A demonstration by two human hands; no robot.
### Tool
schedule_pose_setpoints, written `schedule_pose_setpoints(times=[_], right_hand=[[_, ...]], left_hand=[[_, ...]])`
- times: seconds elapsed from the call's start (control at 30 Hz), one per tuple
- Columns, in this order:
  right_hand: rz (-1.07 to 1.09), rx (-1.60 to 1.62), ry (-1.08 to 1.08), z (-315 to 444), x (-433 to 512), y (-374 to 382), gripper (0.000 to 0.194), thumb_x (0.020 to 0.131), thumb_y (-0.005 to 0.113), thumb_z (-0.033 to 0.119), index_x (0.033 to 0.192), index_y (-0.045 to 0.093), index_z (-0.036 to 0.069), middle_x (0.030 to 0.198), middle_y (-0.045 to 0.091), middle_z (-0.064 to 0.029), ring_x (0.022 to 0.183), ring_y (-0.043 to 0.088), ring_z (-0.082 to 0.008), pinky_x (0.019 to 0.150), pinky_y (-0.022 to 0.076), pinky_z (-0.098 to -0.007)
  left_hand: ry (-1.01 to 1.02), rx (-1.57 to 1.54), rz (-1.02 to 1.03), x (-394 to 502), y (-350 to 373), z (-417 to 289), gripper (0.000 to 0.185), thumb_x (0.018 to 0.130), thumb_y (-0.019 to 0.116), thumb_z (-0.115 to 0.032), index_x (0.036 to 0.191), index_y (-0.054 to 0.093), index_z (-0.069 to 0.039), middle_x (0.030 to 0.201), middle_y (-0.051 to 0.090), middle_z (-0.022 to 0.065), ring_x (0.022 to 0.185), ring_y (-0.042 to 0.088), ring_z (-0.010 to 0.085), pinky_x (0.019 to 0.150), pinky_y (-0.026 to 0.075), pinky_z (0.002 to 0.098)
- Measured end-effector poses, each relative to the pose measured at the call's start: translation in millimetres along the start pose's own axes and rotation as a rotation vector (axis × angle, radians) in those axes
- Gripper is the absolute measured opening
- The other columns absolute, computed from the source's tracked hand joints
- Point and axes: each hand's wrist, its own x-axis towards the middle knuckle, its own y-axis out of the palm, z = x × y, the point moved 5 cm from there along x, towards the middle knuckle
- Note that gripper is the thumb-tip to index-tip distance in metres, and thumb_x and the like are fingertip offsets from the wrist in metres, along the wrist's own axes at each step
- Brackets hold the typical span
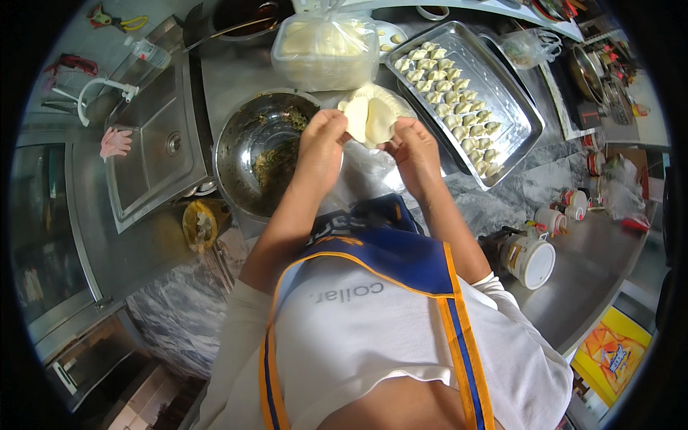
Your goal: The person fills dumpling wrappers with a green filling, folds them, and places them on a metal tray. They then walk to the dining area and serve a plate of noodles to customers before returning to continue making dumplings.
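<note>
Between my hands are pale, thin dough wrappers [380,121], at least two flaps side by side. My left hand [322,140] pinches the left edge; my right hand [414,148] holds the lower right edge. More wrappers seem to lie just behind them, partly hidden. Left of my hands is a steel bowl [228,177] with green minced filling [271,166] on its bottom and wall. To the right a metal tray [508,86] bears rows of folded dumplings [451,97]. Beyond my hands stands a plastic container [325,70] of pale dough pieces in a clear bag.
At left are a steel sink [153,145] with a white faucet [99,86], a pink glove [115,143] on its rim and a plastic bottle [150,52]. A dark pot [242,24] stands at the back. A white lidded bucket [532,260] is at lower right.
</note>
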Motion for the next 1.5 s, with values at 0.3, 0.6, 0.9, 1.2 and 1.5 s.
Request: schedule_pose_setpoints(times=[0.3,0.6,0.9,1.2,1.5], right_hand=[[0.473,-1.303,-0.273,-17,-16,9,0.057,0.079,0.061,-0.002,0.132,0.048,0.016,0.095,0.054,-0.0132,0.078,0.057,-0.0273,0.071,0.0472,-0.0351],[0.993,-1.392,-0.699,-55,-58,92,0.028,0.078,0.064,0.006,0.106,0.062,0.006,0.082,0.053,-0.0077,0.078,0.055,-0.0282,0.066,0.0478,-0.0369],[0.826,-1.402,-0.673,-58,-40,97,0.030,0.082,0.061,0.000,0.112,0.059,0.005,0.083,0.054,-0.0124,0.076,0.055,-0.0312,0.065,0.0467,-0.0390],[1.070,-1.427,-0.555,-64,-67,94,0.034,0.080,0.061,0.001,0.114,0.058,0.003,0.087,0.054,-0.0127,0.080,0.056,-0.0315,0.069,0.0474,-0.0386],[1.112,-1.349,-0.418,-58,-82,98,0.024,0.085,0.061,0.004,0.109,0.061,0.003,0.088,0.057,-0.0129,0.079,0.057,-0.0296,0.070,0.0478,-0.0356]], left_hand=[[0.032,-0.535,-0.011,-28,-51,-51,0.052,0.083,0.043,-0.006,0.131,0.037,0.013,0.132,0.047,0.0249,0.128,0.043,0.0354,0.111,0.033,0.0467],[0.359,-0.559,-0.231,-126,-141,-108,0.047,0.095,0.047,-0.014,0.136,0.033,0.005,0.140,0.038,0.0231,0.134,0.034,0.0332,0.113,0.027,0.0476],[0.057,-0.423,-0.532,-175,-176,-15,0.048,0.098,0.044,-0.020,0.137,0.030,0.005,0.139,0.040,0.0218,0.130,0.040,0.0321,0.109,0.036,0.0453],[0.092,-0.538,-0.523,-171,-181,11,0.047,0.095,0.046,-0.018,0.131,0.034,0.009,0.132,0.042,0.0279,0.125,0.044,0.0368,0.108,0.036,0.0445],[0.101,-0.497,-0.493,-172,-180,8,0.047,0.096,0.044,-0.017,0.133,0.032,0.009,0.132,0.043,0.0290,0.124,0.045,0.0384,0.108,0.036,0.0455]])
